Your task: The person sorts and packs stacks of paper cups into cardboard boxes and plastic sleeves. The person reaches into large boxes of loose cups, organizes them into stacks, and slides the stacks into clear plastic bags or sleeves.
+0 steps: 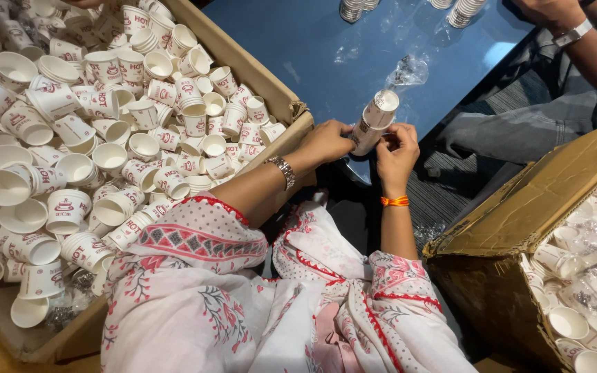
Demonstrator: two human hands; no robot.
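Both hands grasp a short cup stack point(374, 121) at the blue worktop's point(298, 48) near edge, left hand point(327, 141) low, right hand point(396, 148) beside it. The stack's long axis tilts up and away, its top end in a clear bag point(408, 71). Loose cups fill the box point(271, 93) to the left.

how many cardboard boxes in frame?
2. One box at left, open and full of loose paper cups; a second box at lower right, also holding cups, partly cut off by the frame edge. Others may lie out of view.
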